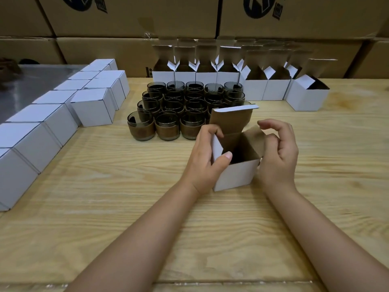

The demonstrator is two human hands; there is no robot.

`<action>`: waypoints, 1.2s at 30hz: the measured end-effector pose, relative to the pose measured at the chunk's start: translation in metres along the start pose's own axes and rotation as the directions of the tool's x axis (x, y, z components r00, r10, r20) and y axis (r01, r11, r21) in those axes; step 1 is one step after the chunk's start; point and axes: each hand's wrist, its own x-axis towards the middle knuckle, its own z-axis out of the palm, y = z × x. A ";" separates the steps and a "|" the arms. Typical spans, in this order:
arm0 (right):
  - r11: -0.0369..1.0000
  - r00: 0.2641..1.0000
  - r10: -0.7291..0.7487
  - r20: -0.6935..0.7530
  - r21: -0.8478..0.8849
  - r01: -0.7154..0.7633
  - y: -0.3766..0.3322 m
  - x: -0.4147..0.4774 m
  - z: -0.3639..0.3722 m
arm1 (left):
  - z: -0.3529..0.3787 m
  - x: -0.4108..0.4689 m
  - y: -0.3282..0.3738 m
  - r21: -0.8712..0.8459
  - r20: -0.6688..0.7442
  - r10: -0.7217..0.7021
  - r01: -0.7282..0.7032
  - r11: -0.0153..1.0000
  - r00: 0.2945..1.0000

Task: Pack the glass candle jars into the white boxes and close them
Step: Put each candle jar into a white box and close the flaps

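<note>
Pale wooden tabletop [105, 186], centre: left hand [205, 159] pinches the left flap of the small open white cardboard box [237, 175]; right hand [277, 157] beside it, fingers loosely curled above the right flap, gripping nothing. Dark glass candle jars [189, 106] crowd just behind, so a tipped-back lid could topple one.

left grip [203, 159] pinches white box [235, 175] flap | right grip [277, 152] alongside — jars [167, 127] behind

**What the view keeps back**

The raised lid of the white box [235, 175] hides part of the jars [168, 127] behind it, and the box's floor is lost in shadow. Whether the right hand [277, 157] touches its side flap cannot be told. The closed boxes [31, 142] run off the left edge. The cartons [126, 17] lose their printed logos to the top edge, and a dark shape [8, 66] far left is too blurred to name
</note>
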 end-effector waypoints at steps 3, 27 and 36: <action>0.984 0.980 0.179 0.082 -0.015 -0.178 0.007 -0.001 -0.001 | 0.000 -0.001 0.001 -0.030 0.000 -0.022 0.022 0.999 1.000; 0.984 0.933 0.048 0.356 0.141 -0.105 0.008 0.000 -0.007 | -0.022 -0.002 0.004 -0.396 -0.044 -0.303 0.262 0.880 0.952; 0.938 0.853 0.241 0.462 0.114 -0.327 0.012 0.003 -0.005 | -0.020 -0.001 0.005 -0.327 0.001 -0.334 0.316 0.891 0.942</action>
